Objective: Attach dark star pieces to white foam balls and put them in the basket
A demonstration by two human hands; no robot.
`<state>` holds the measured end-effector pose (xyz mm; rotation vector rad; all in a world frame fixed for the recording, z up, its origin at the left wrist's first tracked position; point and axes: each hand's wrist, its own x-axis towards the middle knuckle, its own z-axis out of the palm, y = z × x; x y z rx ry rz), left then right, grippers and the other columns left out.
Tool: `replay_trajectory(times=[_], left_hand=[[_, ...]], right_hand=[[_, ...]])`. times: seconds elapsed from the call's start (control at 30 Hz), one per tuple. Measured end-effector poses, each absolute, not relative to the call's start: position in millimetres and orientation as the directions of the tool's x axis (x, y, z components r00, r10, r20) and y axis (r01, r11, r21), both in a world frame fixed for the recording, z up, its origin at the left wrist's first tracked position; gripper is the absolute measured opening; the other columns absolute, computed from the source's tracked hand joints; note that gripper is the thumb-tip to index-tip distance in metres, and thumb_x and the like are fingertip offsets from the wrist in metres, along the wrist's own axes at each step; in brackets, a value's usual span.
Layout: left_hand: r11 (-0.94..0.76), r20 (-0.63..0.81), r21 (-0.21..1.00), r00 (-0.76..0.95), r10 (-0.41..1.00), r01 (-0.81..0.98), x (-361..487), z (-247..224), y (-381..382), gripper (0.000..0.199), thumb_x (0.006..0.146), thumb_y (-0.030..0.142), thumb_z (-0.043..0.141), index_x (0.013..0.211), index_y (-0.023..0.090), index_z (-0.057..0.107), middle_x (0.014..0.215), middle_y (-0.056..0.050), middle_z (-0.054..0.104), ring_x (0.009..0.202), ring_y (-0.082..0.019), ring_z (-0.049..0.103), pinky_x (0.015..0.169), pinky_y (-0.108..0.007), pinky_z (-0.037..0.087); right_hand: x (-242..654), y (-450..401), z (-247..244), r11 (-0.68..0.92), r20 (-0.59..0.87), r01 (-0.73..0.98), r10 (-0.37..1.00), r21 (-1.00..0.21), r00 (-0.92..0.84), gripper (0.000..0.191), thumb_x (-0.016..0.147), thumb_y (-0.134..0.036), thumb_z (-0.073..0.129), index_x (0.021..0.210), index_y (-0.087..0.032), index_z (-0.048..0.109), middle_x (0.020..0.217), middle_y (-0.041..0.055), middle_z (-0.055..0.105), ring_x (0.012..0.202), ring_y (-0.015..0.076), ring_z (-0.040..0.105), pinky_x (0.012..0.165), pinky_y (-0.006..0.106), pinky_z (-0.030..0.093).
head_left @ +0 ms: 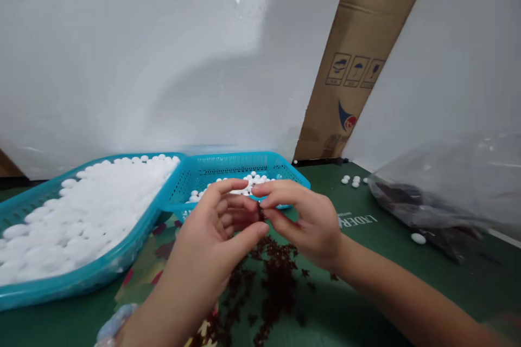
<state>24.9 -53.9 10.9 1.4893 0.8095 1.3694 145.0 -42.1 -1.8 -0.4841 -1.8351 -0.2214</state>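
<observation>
Both hands meet above the green mat, fingertips nearly touching. My right hand point(303, 217) is closed, pinching a small dark red piece point(261, 211) between thumb and fingers. My left hand point(215, 233) curves around the other side of that piece, thumb and fingers apart; whether its fingertips touch the piece is hard to tell. Beneath the hands lies a scattered pile of small dark red star-like pieces point(279, 276). Just behind the hands, a blue basket point(291, 173) holds some white balls point(256, 178).
A larger blue basket point(122, 252) full of white balls stands at the left. Loose white balls point(355, 180) lie on the green mat point(391, 260). A clear plastic bag point(443, 184) with dark contents is at the right. White panels and cardboard point(350, 27) stand behind.
</observation>
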Motion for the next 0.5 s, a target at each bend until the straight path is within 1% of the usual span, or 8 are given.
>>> replay_trajectory(times=[0.1, 0.2, 0.33, 0.4, 0.5], left_hand=[[-0.374, 0.406, 0.908, 0.17, 0.898, -0.191, 32, 14, -49, 0.025, 0.051, 0.005, 0.055, 0.07, 0.021, 0.048, 0.054, 0.008, 0.056, 0.054, -0.004, 0.054, 0.047, -0.005, 0.043], [-0.406, 0.447, 0.883, 0.155, 0.881, -0.235, 37, 20, -45, 0.025, 0.051, 0.005, 0.055, 0.07, 0.02, 0.047, 0.051, 0.008, 0.056, 0.053, -0.004, 0.054, 0.047, -0.006, 0.044], [-0.468, 0.516, 0.846, 0.173, 0.839, -0.257, 44, 29, -38, 0.025, 0.051, 0.007, 0.055, 0.071, 0.019, 0.046, 0.05, 0.008, 0.057, 0.05, -0.004, 0.054, 0.047, -0.007, 0.044], [-0.492, 0.542, 0.824, 0.136, 0.83, -0.28, 48, 32, -35, 0.024, 0.051, 0.008, 0.056, 0.07, 0.019, 0.046, 0.049, 0.009, 0.056, 0.049, -0.004, 0.054, 0.047, -0.007, 0.045], [-0.48, 0.531, 0.811, 0.074, 0.844, -0.336, 52, 33, -33, 0.019, 0.051, 0.008, 0.055, 0.066, 0.018, 0.047, 0.05, 0.008, 0.055, 0.047, -0.005, 0.053, 0.044, -0.009, 0.046]], right_hand=[[148, -42, 2, 0.885, 0.963, 0.46, 0.187, -0.08, -0.192, 0.009, 0.068, -0.006, 0.042, 0.066, -0.014, 0.046, 0.069, 0.0078, 0.06, 0.069, 0.0078, 0.055, 0.062, 0.015, 0.045], [153, -40, 6, 0.883, 0.97, 0.455, 0.196, -0.113, -0.141, 0.01, 0.067, -0.005, 0.042, 0.067, -0.014, 0.045, 0.068, 0.0065, 0.059, 0.068, 0.0078, 0.055, 0.061, 0.015, 0.045], [159, -36, 10, 0.92, 0.965, 0.312, 0.262, -0.238, -0.037, 0.011, 0.065, -0.006, 0.044, 0.068, -0.017, 0.045, 0.069, 0.0038, 0.056, 0.069, 0.009, 0.054, 0.06, 0.019, 0.046], [161, -36, 11, 0.926, 0.954, 0.239, 0.298, -0.293, 0.015, 0.014, 0.064, -0.006, 0.045, 0.071, -0.018, 0.044, 0.069, 0.0017, 0.054, 0.068, 0.0088, 0.053, 0.058, 0.02, 0.046], [163, -35, 12, 0.932, 0.95, 0.185, 0.308, -0.313, 0.055, 0.019, 0.062, -0.006, 0.048, 0.074, -0.021, 0.045, 0.069, -0.0011, 0.051, 0.065, 0.0079, 0.052, 0.055, 0.019, 0.045]])
